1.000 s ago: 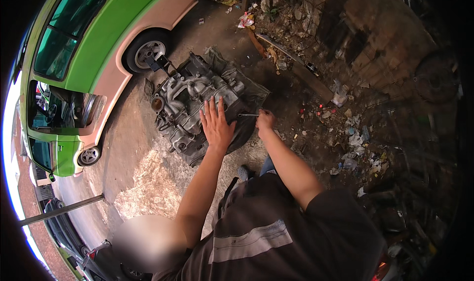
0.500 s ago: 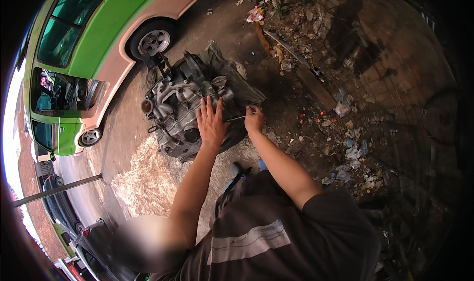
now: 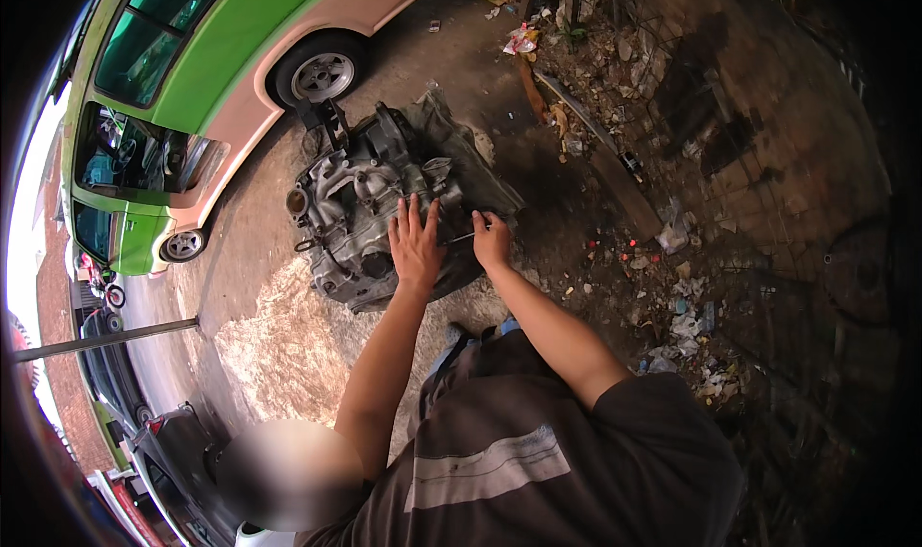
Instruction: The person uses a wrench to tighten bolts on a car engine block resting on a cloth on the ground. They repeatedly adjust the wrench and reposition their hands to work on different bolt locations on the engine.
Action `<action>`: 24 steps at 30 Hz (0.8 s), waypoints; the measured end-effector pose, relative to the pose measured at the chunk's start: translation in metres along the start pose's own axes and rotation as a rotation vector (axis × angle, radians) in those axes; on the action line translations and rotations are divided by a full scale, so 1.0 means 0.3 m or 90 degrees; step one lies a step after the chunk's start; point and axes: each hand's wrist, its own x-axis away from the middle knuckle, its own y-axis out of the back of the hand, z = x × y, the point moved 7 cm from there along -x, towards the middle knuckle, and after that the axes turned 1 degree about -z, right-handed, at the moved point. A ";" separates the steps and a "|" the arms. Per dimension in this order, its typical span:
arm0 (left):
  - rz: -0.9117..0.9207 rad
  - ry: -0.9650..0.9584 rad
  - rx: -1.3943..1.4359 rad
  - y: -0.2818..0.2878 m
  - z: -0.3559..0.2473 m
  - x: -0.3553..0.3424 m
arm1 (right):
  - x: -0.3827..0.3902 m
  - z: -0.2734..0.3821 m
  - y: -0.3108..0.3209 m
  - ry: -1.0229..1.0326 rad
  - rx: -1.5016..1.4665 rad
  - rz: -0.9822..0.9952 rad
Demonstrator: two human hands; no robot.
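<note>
Both busy: your left hand point(image 3: 416, 254) lies spread on the engine point(image 3: 357, 199); your right hand point(image 3: 493, 243), pinching a tool point(image 3: 462, 238), has swung nearer, perhaps mid-turn.

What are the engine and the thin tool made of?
Engine: probably cast metal, dull and grimy, given its matte grey, rounded surfaces. Thin tool: likely smooth steel, showing as a bright line; too small to be sure.

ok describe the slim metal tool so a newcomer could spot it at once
Beside the green-and-pink van sits a grey engine. At its right side, the right hand holds the slim metal tool, which points toward the left hand. Thin, straight and silvery, it stands out from the bulky engine behind it.
</note>
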 end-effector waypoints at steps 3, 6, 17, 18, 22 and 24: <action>0.004 0.001 -0.012 0.001 0.000 -0.005 | -0.005 0.008 0.013 0.018 -0.001 0.002; -0.001 -0.003 -0.006 -0.003 0.001 -0.003 | -0.008 0.063 0.028 -0.005 0.065 0.058; 0.014 0.000 -0.007 -0.015 0.011 -0.012 | -0.065 0.338 0.042 0.300 0.456 -0.084; 0.030 0.000 0.000 -0.015 0.012 -0.015 | -0.071 0.311 0.028 0.272 0.488 -0.074; 0.041 0.013 0.019 -0.022 0.013 -0.020 | -0.143 0.279 -0.007 0.234 0.558 0.006; -0.008 -0.004 -0.010 -0.012 0.006 -0.020 | -0.149 0.330 0.013 0.311 0.496 -0.064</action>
